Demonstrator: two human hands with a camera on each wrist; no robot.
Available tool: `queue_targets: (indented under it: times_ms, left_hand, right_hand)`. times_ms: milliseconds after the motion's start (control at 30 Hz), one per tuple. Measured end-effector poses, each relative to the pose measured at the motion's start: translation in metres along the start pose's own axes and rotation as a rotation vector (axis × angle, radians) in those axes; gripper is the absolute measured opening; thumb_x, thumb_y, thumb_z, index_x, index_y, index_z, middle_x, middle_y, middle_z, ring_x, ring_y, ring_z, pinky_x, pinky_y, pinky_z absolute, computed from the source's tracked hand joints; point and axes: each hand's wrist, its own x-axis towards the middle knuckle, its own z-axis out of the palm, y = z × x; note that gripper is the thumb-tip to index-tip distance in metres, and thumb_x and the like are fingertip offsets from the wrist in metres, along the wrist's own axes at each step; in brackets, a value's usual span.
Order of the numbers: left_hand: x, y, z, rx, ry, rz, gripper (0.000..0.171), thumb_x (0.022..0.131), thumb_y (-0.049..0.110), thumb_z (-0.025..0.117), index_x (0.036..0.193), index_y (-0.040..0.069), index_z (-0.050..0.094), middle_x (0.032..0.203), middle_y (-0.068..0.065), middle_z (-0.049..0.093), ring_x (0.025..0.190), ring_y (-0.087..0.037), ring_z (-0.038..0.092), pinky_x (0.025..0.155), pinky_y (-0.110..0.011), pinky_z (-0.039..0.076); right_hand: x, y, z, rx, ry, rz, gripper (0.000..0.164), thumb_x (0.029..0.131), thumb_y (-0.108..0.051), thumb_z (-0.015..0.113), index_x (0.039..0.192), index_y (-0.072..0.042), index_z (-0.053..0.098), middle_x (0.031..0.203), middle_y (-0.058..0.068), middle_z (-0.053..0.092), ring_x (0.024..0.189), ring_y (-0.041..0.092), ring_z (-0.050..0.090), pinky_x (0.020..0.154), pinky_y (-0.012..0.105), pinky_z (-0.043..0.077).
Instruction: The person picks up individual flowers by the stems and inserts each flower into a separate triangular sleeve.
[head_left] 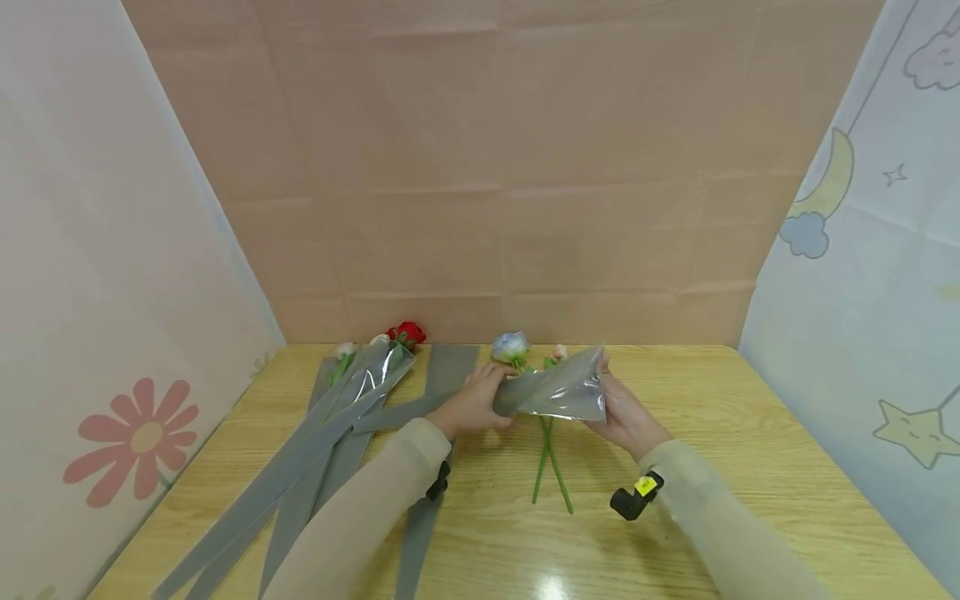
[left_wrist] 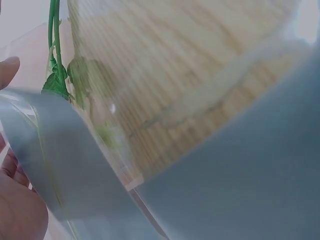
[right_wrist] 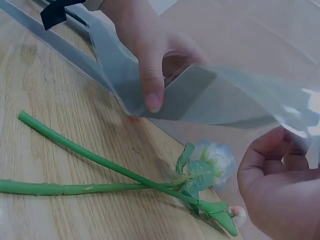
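Note:
A long grey flower sleeve (head_left: 558,390) with a clear plastic side stretches between the two hands. My left hand (head_left: 474,404) grips its narrower part, thumb down over the near face in the right wrist view. At the wide end, my right hand (head_left: 628,417) pinches the sleeve's edge with curled fingers. Below the sleeve lie two artificial flowers with crossed green stems (head_left: 551,467). One has a pale blue bloom (head_left: 510,347), the other a small pink bud (head_left: 559,352). In the left wrist view the sleeve (left_wrist: 75,165) fills much of the frame, wood grain showing through its clear side.
More grey sleeves (head_left: 300,467) lie overlapping on the left of the wooden table (head_left: 712,400). A red flower (head_left: 407,334) and white blooms (head_left: 347,350) poke out at their far end. Another flat grey strip (head_left: 418,533) runs under the left forearm. Fabric walls (head_left: 480,208) stand behind and at both sides.

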Motion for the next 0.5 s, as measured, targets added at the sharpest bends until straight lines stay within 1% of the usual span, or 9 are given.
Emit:
queue_targets:
  times_ms: [67,100,133,200,267,333,367,433,500]
  left_hand:
    - [0.0,0.0,0.0,-0.009,0.008,-0.001,0.08,0.076,0.03,0.082,0.141,0.01,0.039,0.14,-0.006,0.043,0.132,-0.028,0.034,0.107,-0.05,0.028]
    - [0.0,0.0,0.0,-0.015,0.011,-0.001,0.081,0.076,0.03,0.083,0.141,0.01,0.04,0.14,-0.007,0.043,0.133,-0.028,0.034,0.107,-0.05,0.028]
    - [0.0,0.0,-0.001,-0.021,0.014,-0.001,0.081,0.075,0.029,0.083,0.141,0.01,0.04,0.14,-0.007,0.043,0.133,-0.028,0.033,0.108,-0.05,0.028]
    - [-0.001,0.0,-0.003,-0.02,0.017,-0.006,0.082,0.075,0.031,0.083,0.141,0.01,0.04,0.14,-0.006,0.044,0.133,-0.028,0.034,0.108,-0.049,0.028]
    - [-0.002,-0.001,-0.004,-0.013,0.018,-0.012,0.083,0.074,0.033,0.084,0.141,0.011,0.04,0.139,-0.006,0.045,0.132,-0.027,0.035,0.108,-0.048,0.029]
    - [-0.002,-0.001,-0.006,-0.006,0.02,-0.017,0.084,0.074,0.035,0.084,0.141,0.011,0.041,0.138,-0.006,0.046,0.13,-0.026,0.036,0.107,-0.048,0.029]
    - [-0.003,-0.001,-0.007,0.003,0.018,-0.02,0.084,0.074,0.037,0.083,0.142,0.011,0.041,0.138,-0.006,0.046,0.129,-0.026,0.037,0.106,-0.048,0.03]
    - [-0.003,-0.001,-0.009,0.01,0.016,-0.019,0.082,0.075,0.037,0.082,0.141,0.011,0.042,0.136,-0.006,0.047,0.128,-0.027,0.038,0.105,-0.049,0.03]
    - [-0.003,-0.002,-0.01,0.017,0.012,-0.017,0.08,0.076,0.037,0.081,0.141,0.01,0.043,0.135,-0.007,0.048,0.127,-0.027,0.038,0.104,-0.05,0.03]
  right_hand:
    - [-0.001,0.0,0.001,-0.031,0.03,0.008,0.05,0.089,-0.061,0.029,0.129,-0.031,0.039,0.113,-0.011,0.06,0.104,0.006,0.06,0.088,0.024,0.049]
    - [-0.002,-0.001,0.001,-0.068,0.056,0.006,0.053,0.091,-0.06,0.03,0.133,-0.029,0.037,0.115,-0.01,0.058,0.104,0.007,0.059,0.088,0.025,0.049]
    - [-0.003,-0.001,0.002,-0.125,0.097,0.001,0.052,0.092,-0.058,0.032,0.133,-0.027,0.037,0.116,-0.008,0.055,0.103,0.007,0.058,0.088,0.025,0.049]
    - [-0.005,-0.002,0.002,-0.285,0.181,-0.031,0.053,0.097,-0.053,0.034,0.136,-0.017,0.036,0.123,0.0,0.052,0.104,0.009,0.057,0.088,0.028,0.05]
    - [-0.007,-0.005,0.001,-0.476,0.286,-0.07,0.051,0.101,-0.046,0.037,0.13,-0.005,0.039,0.126,0.011,0.052,0.101,0.011,0.059,0.084,0.032,0.053]
    - [-0.01,-0.008,0.0,-0.636,0.404,-0.1,0.042,0.102,-0.038,0.042,0.117,0.001,0.041,0.12,0.022,0.056,0.09,0.013,0.064,0.076,0.032,0.056]
    - [-0.011,-0.009,-0.001,-0.704,0.455,-0.112,0.038,0.102,-0.034,0.045,0.113,0.002,0.04,0.116,0.024,0.058,0.083,0.012,0.064,0.071,0.031,0.057]
    - [-0.013,-0.013,-0.003,-0.803,0.528,-0.128,0.032,0.101,-0.029,0.051,0.105,0.0,0.036,0.107,0.024,0.061,0.073,0.01,0.063,0.063,0.028,0.056]
    - [-0.016,-0.016,-0.005,-0.856,0.566,-0.129,0.031,0.099,-0.025,0.056,0.104,-0.003,0.035,0.101,0.021,0.063,0.065,0.009,0.062,0.058,0.026,0.054]
